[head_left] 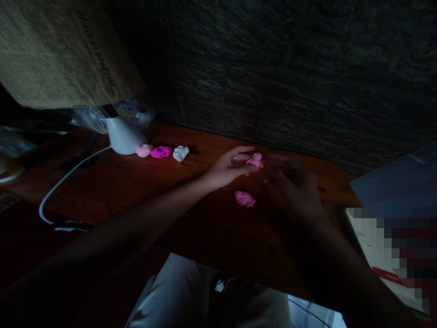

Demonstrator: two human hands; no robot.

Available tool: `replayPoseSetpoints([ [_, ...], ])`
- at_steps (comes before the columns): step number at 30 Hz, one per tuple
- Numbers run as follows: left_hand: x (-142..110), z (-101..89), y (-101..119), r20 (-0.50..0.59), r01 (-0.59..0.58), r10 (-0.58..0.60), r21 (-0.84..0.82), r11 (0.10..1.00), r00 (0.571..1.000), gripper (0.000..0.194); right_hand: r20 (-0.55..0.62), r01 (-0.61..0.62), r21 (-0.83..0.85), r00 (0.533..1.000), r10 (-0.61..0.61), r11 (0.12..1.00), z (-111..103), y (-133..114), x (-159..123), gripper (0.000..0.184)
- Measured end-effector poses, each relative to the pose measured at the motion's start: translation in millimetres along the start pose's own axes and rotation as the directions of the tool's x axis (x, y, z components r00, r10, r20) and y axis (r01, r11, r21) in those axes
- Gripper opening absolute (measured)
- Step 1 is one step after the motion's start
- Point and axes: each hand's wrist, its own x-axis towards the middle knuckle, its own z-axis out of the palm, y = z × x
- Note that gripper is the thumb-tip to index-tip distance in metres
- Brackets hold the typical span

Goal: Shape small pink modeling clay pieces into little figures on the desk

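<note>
My left hand (229, 168), with a ring on one finger, is closed on a small pink clay figure (256, 161) that has a round knob on top. Just right of the figure is my right hand (293, 180), dark and blurred, its fingers bent toward the clay. Whether those fingers pinch anything I cannot make out. A flattened pink clay lump (245, 198) lies on the wooden table below my hands. Further left sit a pale pink clay lump (144, 150), a magenta clay lump (161, 151) and a white clay lump (181, 153) in a row.
A lamp with a white cone base (123, 135) and a printed paper-like shade (68, 54) stands at the left of the wooden table (205, 228). Its white cable (51, 193) curves over the edge. Clear plastic wrap (90, 119) lies behind. A dark textured wall (273, 82) borders the back.
</note>
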Motion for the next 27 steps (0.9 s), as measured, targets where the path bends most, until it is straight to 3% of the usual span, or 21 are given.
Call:
replayPoseSetpoints([
  [6,0.0,0.0,0.7,-0.019,-0.036,0.037,0.043,0.998,0.999,0.059,-0.019,0.058,-0.015,0.998,-0.058,0.998,2.4,-0.5,-2.8,0.039],
  [12,-1.6,1.6,2.6,-0.022,-0.043,0.045,0.066,0.997,0.999,0.054,0.034,0.075,-0.011,0.997,-0.075,0.997,2.1,-1.8,-3.3,0.042],
  [20,-1.1,2.8,3.1,-0.019,-0.075,0.077,0.097,0.993,0.997,0.051,-0.001,0.043,0.017,0.999,-0.043,0.999,2.9,-2.3,-2.7,0.045],
  [27,0.8,1.5,-2.9,-0.001,-0.119,0.120,0.118,0.986,0.993,0.053,-0.017,-0.068,-0.004,0.998,0.068,0.998,1.9,6.2,0.3,0.049],
])
